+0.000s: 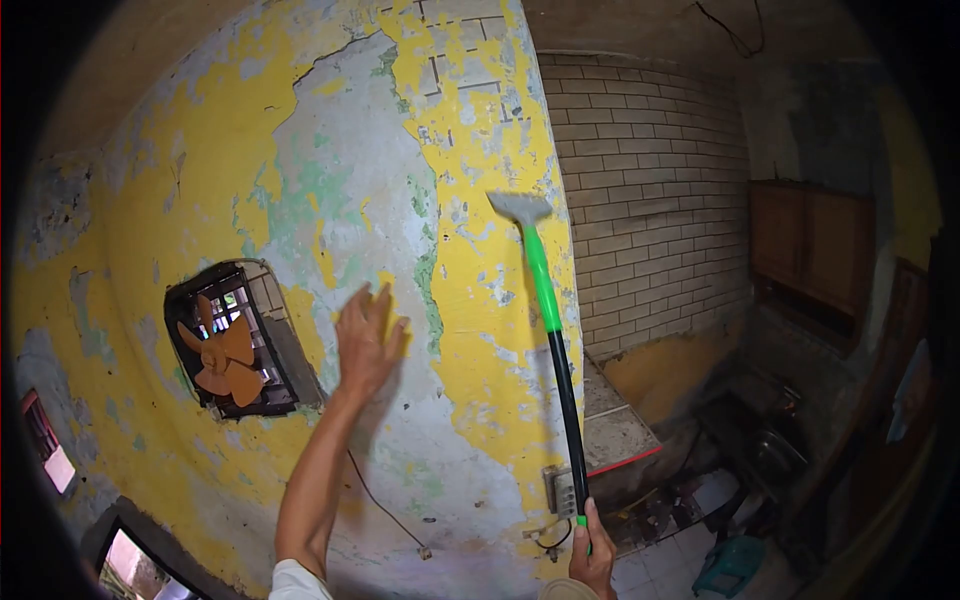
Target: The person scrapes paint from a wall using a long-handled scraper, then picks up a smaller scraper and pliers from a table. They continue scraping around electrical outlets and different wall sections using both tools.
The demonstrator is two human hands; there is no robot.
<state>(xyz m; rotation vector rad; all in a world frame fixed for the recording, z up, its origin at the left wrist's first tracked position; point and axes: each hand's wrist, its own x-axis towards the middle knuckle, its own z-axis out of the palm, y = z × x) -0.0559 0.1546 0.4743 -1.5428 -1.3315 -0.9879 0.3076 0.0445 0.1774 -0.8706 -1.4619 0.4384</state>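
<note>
My right hand (595,555) is wrapped round the lower end of a long-handled scraper (567,400), near the bottom of the view. Its shaft is black, with a bright green upper grip and a wide grey blade (520,207) raised against the yellow strip by the wall's right edge. Fingers spread, my left hand (368,340) reaches up to the wall (395,210) over a grey bare patch. Yellow paint flakes around that patch, with pale green showing in places.
An exhaust fan (225,350) with orange blades sits in a wall opening at left. A cable (385,505) hangs low on the wall. Right of the corner are a brick-patterned wall (650,190), a counter (620,435), a wooden cabinet (810,240) and a teal plastic stool (730,567).
</note>
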